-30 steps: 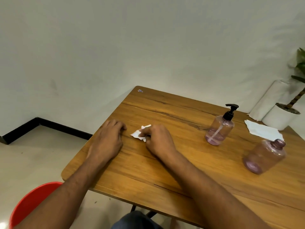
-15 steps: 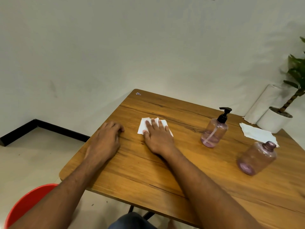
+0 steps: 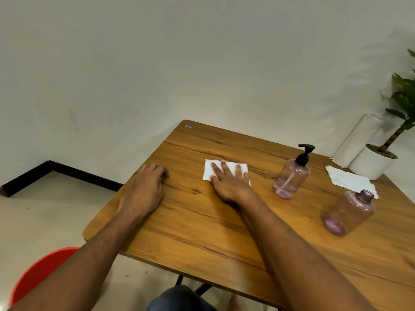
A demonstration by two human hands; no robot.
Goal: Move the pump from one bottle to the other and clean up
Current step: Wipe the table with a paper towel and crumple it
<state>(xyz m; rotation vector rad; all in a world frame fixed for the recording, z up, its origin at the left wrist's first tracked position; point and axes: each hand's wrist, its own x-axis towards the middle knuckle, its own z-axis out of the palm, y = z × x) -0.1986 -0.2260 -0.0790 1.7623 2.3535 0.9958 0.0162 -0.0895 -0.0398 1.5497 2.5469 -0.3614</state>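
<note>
Bare wood on the table (image 3: 202,232) runs wide between the left hand (image 3: 146,189) and right hand (image 3: 229,182), and along the near edge. Right side is crowded: pump bottle (image 3: 290,178), open bottle (image 3: 348,213), loose napkin (image 3: 350,181), paper roll (image 3: 357,140), plant pot (image 3: 370,163) clustered at the far right corner.

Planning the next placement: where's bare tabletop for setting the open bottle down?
Bare wood: the near stretch of the table by the right forearm, and the far strip behind the tissue. Between the left hand and right hand is a narrower gap. Crowded: far right corner, with pump bottle, open bottle, napkins, paper roll, plant pot.
</note>
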